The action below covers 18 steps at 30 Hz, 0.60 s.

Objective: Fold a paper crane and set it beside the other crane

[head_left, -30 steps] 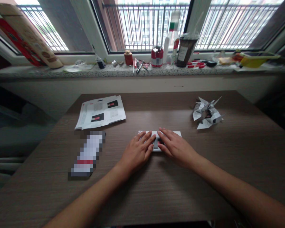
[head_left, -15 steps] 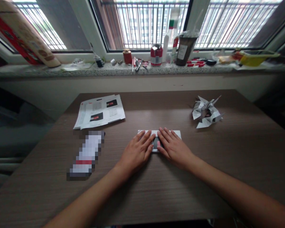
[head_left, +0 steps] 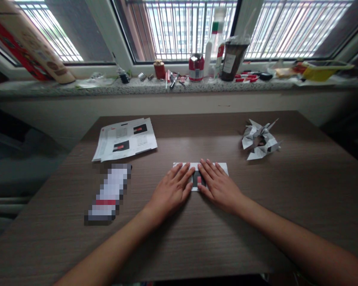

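A folded sheet of paper (head_left: 195,186), white with a dark and pink printed picture, lies on the brown table (head_left: 179,246) in front of me. My left hand (head_left: 173,186) rests flat across its left part, fingers stretched out. Over the right part my right hand (head_left: 216,184) lies palm down, its fingers also extended. Between the two hands a strip of the paper shows, and its far corners stick out past the fingertips. Most of the sheet is covered by the hands, and neither hand grips it.
Left on the table are a stack of printed sheets (head_left: 123,139) and a pixelated, phone-like object (head_left: 109,194). Several folded paper pieces (head_left: 261,141) form a spiky ring at the back right. The windowsill (head_left: 155,88) holds a red can (head_left: 196,67), a cup (head_left: 233,61) and bottles.
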{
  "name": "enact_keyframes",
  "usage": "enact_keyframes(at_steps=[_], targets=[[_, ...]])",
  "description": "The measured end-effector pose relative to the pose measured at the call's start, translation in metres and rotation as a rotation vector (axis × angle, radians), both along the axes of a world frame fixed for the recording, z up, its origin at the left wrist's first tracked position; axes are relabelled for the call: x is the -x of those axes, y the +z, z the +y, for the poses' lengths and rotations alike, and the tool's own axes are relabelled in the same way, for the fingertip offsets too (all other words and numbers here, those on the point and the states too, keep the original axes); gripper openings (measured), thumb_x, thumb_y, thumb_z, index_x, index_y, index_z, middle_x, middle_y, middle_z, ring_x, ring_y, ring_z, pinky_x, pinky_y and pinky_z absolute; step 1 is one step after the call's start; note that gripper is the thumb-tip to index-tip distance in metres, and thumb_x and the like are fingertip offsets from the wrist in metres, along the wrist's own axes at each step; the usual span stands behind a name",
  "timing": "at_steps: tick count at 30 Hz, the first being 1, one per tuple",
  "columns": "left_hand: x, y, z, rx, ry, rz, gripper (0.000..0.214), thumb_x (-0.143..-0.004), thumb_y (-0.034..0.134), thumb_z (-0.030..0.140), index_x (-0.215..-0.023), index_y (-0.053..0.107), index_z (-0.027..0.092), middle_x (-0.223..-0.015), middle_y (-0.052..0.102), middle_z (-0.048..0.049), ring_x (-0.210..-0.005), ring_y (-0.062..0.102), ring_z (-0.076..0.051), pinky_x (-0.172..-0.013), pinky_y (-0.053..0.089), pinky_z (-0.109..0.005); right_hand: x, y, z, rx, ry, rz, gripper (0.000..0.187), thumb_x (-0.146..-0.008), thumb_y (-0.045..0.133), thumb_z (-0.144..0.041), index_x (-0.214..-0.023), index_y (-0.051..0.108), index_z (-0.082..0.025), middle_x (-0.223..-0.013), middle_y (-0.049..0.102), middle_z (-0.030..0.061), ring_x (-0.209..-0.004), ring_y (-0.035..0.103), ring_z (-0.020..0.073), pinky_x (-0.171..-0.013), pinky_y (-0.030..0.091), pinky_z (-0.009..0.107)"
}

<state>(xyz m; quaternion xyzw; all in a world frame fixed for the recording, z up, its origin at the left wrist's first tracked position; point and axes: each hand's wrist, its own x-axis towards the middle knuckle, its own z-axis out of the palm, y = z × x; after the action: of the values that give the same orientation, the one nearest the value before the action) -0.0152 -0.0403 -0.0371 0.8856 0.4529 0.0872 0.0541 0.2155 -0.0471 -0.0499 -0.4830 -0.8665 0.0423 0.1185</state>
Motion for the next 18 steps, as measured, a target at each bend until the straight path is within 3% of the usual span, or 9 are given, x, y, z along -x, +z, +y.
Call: enact_keyframes(at_steps=[9,18], targets=[[0.005,-0.005,0.004,0.039,-0.023,0.047,0.062,-0.110,0.034,0.050,-0.165,0.025,0.022,-0.173,0.021,-0.0090,-0.160,0.019,-0.025,-0.131,0.018,-0.046,0.000,-0.001,0.000,-0.006,-0.010,-0.011,0.072,-0.107,0.040,-0.056,-0.166,0.025,-0.018,-0.171,0.023,0.0130,-0.159,0.021,0.0279,-0.129,0.022,0.049],[0.013,-0.003,0.006,0.028,-0.052,0.017,0.063,-0.111,0.035,0.043,-0.167,0.014,0.025,-0.173,0.018,-0.0091,-0.160,0.018,-0.026,-0.130,0.016,-0.051,-0.001,-0.002,0.001,-0.008,0.009,-0.013,0.073,-0.106,0.041,-0.054,-0.167,0.020,-0.018,-0.172,0.022,0.0128,-0.159,0.021,0.0283,-0.129,0.023,0.050]])
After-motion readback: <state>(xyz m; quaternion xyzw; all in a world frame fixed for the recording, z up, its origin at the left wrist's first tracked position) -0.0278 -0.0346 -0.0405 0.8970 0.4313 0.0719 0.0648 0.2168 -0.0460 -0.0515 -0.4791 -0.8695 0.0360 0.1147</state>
